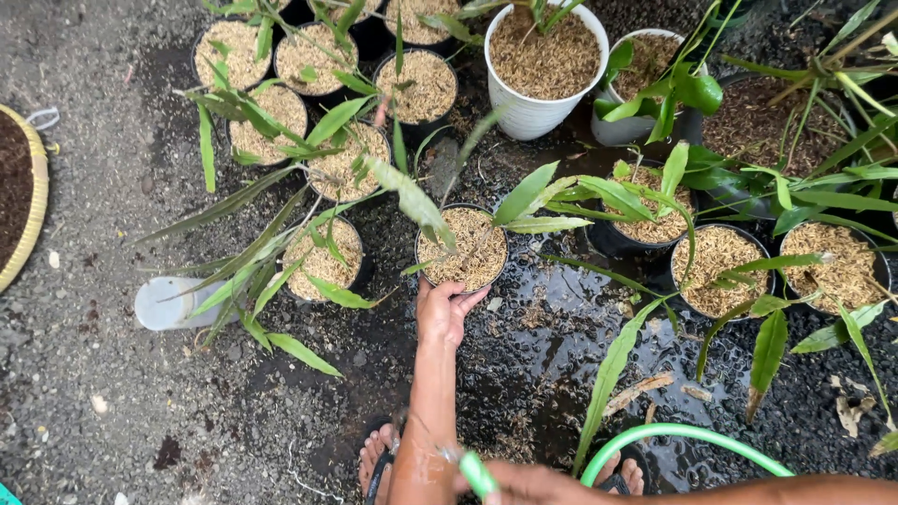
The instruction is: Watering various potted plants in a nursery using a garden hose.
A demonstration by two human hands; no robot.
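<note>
Your left hand (447, 313) reaches up to the middle of the frame, its fingers spread against the near rim of a small black pot (462, 248) filled with pale husks and holding a leafy seedling. Your right hand (524, 482), at the bottom edge, is closed around the green hose (683, 435), which curves off toward the lower right. More husk-filled pots crowd the upper half, with a white pot (538, 117) at top centre. The ground (561, 355) below the pot is wet.
</note>
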